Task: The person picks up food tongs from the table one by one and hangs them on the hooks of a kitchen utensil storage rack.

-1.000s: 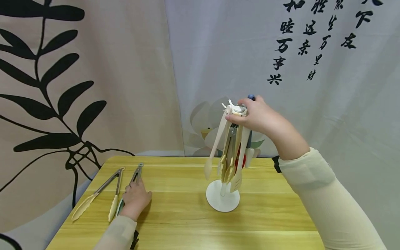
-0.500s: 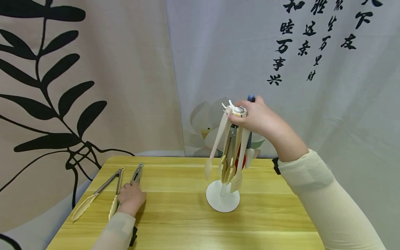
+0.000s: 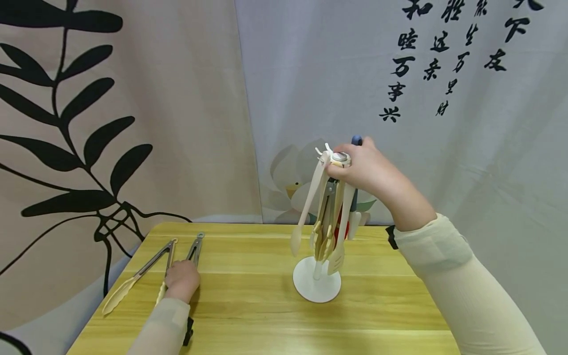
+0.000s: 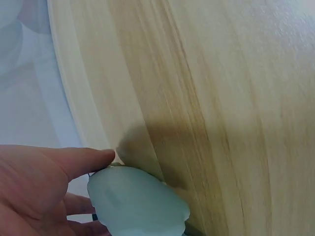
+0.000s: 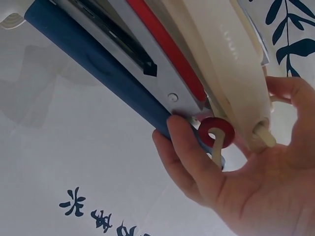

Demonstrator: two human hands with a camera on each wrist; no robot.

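My left hand grips metal tongs lying on the left of the table. In the left wrist view, the thumb and fingers of the left hand are around the tongs' pale green head. Cream-tipped tongs lie spread just left of them, one arm partly behind the hand. My right hand holds the top of a white utensil stand. From its hooks hang a cream spoon, a slotted turner and several tongs. Up close, the right hand touches a blue handle.
The wooden table has its left edge near the cream-tipped tongs. Behind it hangs a curtain with dark leaves and black writing. A red loop hangs on a hook in the right wrist view.
My left hand has moved slightly left and toward the near edge along the tongs, covering their green part in the head view. My right hand and the stand have barely moved.
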